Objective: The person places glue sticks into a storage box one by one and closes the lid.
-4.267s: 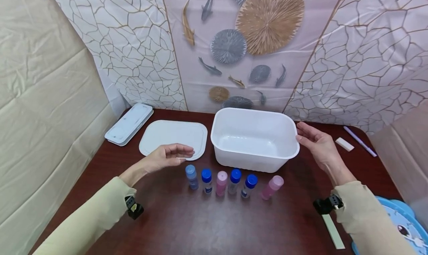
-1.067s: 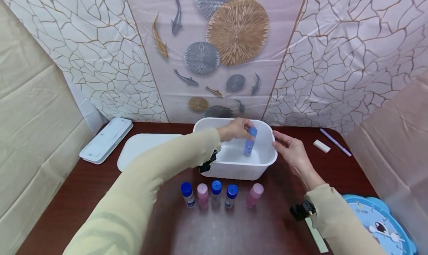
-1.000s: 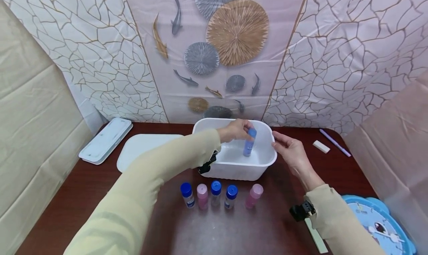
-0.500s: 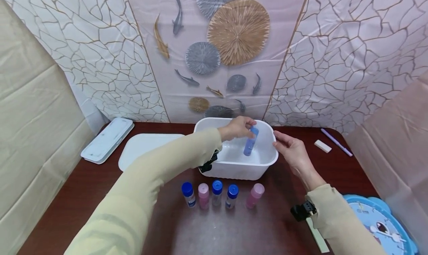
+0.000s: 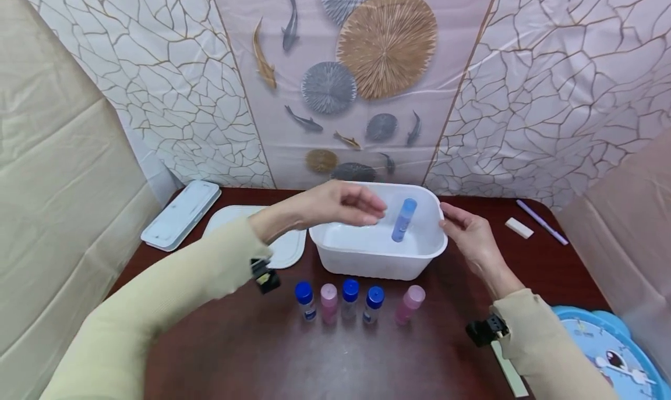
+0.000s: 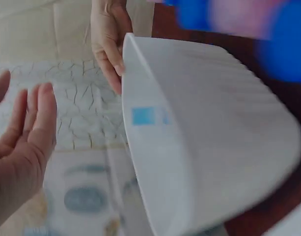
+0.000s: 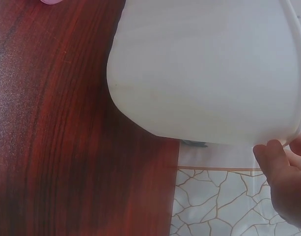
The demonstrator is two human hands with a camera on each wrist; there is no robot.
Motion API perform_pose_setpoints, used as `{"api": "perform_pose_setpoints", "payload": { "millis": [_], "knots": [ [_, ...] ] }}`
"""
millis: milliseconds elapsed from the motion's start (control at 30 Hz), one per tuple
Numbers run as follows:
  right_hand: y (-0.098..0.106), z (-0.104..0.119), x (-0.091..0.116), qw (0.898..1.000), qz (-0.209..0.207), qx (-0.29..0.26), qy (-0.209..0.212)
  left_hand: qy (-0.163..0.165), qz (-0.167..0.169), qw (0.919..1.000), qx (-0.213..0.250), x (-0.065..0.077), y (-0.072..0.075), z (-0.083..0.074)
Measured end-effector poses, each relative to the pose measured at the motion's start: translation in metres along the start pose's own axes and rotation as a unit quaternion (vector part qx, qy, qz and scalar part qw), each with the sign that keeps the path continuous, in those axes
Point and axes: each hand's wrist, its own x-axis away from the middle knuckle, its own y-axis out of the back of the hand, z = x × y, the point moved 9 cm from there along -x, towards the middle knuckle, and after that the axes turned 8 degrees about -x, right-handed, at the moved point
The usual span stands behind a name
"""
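Observation:
A white plastic tub (image 5: 367,263) stands at the back of the table. Inside, toward its right end, a light-blue capped tube resembling a glue stick (image 5: 403,220) stands near upright. My left hand (image 5: 341,205) hovers over the tub's left part, its fingers loosely extended and nothing in them. At the tub's right end, my right hand (image 5: 472,237) pinches the rim, thumb and fingertips on the edge. In front of the tub is a row of similar tubes: dark-blue-capped ones (image 5: 306,301) and pink ones (image 5: 329,303).
Partly behind my left arm lies a flat white lid (image 5: 290,250). A white case (image 5: 180,216) sits at the back left. On the right are a white block (image 5: 519,227), a purple pen (image 5: 542,222), a pale green strip (image 5: 509,370) and a blue clock (image 5: 603,347).
The light-blue tube went from the front row into the tub with my left hand. That hand has since let go and drawn back leftward. My right hand has stayed at the rim.

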Motion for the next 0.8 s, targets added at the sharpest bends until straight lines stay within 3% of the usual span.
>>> {"api": "perform_pose_setpoints", "payload": {
  "millis": [67, 167, 333, 600, 800],
  "knots": [
    [0.000, 0.001, 0.000, 1.000, 0.001, -0.001, 0.003, -0.007, 0.001, 0.9999, -0.012, 0.024, 0.002, 0.012],
    [0.002, 0.002, 0.000, 1.000, 0.001, 0.004, 0.004, 0.009, -0.002, 0.9999, -0.008, 0.055, 0.003, 0.043],
    [0.004, 0.002, 0.000, 1.000, -0.004, 0.010, 0.004, 0.013, 0.002, 0.9990, 0.043, 0.088, -0.003, 0.087],
    [-0.002, 0.001, -0.001, 1.000, 0.000, 0.014, 0.007, -0.008, 0.025, 0.9946, 0.101, 0.109, -0.020, 0.119],
    [-0.002, 0.002, -0.001, 1.000, 0.001, 0.020, 0.012, -0.002, 0.025, 0.9947, 0.099, 0.108, -0.030, 0.129]
  ]
}}
